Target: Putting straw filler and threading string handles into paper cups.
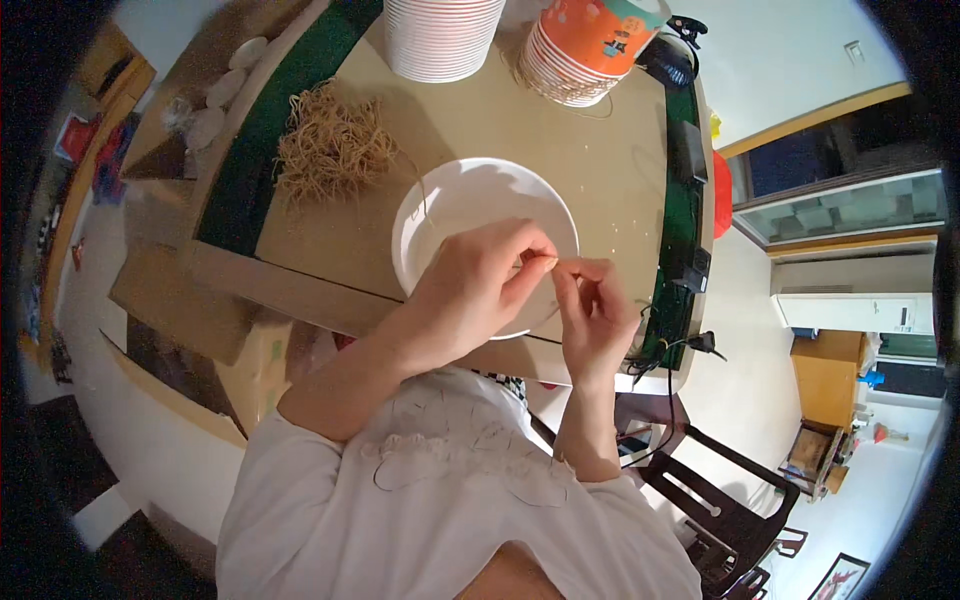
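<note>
Over a round white bowl [402,235], my left hand [490,265] and my right hand [597,305] meet fingertip to fingertip. Both are closed in a pinch. Whatever they grip is too small and thin to make out. Left of the bowl lies a tangled heap of tan string [335,145]. One strand of it curves over to the bowl's far left rim. Much of the bowl's right side is hidden behind my hands.
A stack of white paper tubs [443,40] stands at the table's far side. Right of it leans an orange-topped paper tub stack [578,50] with string around it. Black devices and a cable plug [703,343] line the right edge. Cardboard boxes [185,295] sit left; a dark chair [720,490] stands right.
</note>
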`<state>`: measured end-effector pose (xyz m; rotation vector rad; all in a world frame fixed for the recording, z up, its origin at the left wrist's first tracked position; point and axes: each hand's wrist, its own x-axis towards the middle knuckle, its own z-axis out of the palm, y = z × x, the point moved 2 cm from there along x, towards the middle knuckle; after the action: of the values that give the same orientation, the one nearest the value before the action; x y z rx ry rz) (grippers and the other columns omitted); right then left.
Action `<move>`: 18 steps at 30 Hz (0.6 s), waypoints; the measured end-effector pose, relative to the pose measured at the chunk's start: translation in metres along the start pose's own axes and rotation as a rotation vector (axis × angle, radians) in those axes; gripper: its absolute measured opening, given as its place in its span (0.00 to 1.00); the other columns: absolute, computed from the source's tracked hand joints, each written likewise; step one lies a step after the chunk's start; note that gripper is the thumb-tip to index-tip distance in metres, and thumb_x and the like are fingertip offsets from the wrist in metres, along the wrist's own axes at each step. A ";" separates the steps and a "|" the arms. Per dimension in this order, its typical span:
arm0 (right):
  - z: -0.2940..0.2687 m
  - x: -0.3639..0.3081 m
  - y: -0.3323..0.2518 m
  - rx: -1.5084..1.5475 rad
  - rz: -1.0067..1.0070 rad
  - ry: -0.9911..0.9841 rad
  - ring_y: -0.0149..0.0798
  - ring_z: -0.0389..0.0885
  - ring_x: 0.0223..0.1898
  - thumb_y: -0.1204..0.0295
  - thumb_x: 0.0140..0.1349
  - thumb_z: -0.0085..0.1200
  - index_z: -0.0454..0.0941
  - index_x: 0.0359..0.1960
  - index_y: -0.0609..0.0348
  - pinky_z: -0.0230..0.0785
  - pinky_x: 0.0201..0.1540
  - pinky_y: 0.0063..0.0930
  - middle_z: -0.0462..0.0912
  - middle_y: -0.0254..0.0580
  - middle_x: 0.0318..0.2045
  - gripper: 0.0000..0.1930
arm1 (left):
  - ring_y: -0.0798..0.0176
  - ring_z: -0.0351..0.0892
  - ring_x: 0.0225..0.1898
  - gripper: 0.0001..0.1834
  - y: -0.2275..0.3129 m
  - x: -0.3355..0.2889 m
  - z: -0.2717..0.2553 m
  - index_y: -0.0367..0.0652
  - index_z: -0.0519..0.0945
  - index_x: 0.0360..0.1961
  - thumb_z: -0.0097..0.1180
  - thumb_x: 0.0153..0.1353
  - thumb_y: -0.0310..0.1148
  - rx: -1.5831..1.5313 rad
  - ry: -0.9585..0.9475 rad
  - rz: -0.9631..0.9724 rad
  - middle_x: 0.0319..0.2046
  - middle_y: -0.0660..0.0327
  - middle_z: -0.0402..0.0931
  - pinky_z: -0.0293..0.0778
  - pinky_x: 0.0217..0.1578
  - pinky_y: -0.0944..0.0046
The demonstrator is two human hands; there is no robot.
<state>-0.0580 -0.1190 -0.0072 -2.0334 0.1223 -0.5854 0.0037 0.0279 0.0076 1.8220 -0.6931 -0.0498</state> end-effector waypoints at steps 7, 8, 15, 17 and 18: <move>-0.006 -0.008 -0.010 -0.085 -0.208 -0.024 0.26 0.69 0.23 0.83 0.51 0.63 0.79 0.33 0.60 0.60 0.23 0.19 0.80 0.38 0.33 0.08 | 0.62 0.75 0.27 0.04 0.015 -0.007 -0.012 0.37 0.75 0.32 0.57 0.57 0.23 -0.005 -0.019 0.100 0.27 0.58 0.74 0.70 0.27 0.66; -0.007 -0.010 -0.010 -0.094 -0.209 -0.017 0.27 0.69 0.23 0.84 0.51 0.63 0.79 0.33 0.60 0.61 0.23 0.19 0.80 0.38 0.33 0.09 | 0.67 0.74 0.27 0.04 0.017 -0.008 -0.010 0.36 0.75 0.33 0.57 0.59 0.23 -0.027 -0.021 0.105 0.27 0.60 0.73 0.69 0.27 0.69; -0.019 -0.019 0.007 -0.185 -0.243 -0.024 0.28 0.68 0.23 0.86 0.50 0.61 0.77 0.32 0.61 0.62 0.25 0.20 0.78 0.40 0.32 0.10 | 0.74 0.72 0.26 0.04 0.034 -0.009 -0.018 0.36 0.75 0.33 0.56 0.61 0.25 -0.397 0.075 0.101 0.25 0.64 0.74 0.69 0.26 0.72; -0.017 -0.023 0.015 -0.153 -0.253 -0.013 0.28 0.69 0.23 0.86 0.51 0.61 0.77 0.32 0.61 0.62 0.25 0.20 0.78 0.40 0.32 0.09 | 0.76 0.71 0.31 0.03 0.035 -0.009 -0.020 0.36 0.75 0.35 0.55 0.63 0.24 -0.501 0.023 0.037 0.30 0.65 0.73 0.69 0.32 0.74; -0.016 -0.024 0.017 -0.135 -0.262 -0.004 0.28 0.69 0.24 0.86 0.51 0.61 0.77 0.32 0.61 0.62 0.25 0.20 0.78 0.40 0.32 0.09 | 0.77 0.71 0.34 0.02 0.035 -0.009 -0.021 0.36 0.75 0.36 0.54 0.63 0.23 -0.568 0.003 0.029 0.32 0.66 0.73 0.69 0.35 0.75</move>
<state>-0.0833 -0.1330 -0.0235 -2.1989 -0.1120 -0.7529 -0.0112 0.0433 0.0435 1.2669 -0.6248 -0.2043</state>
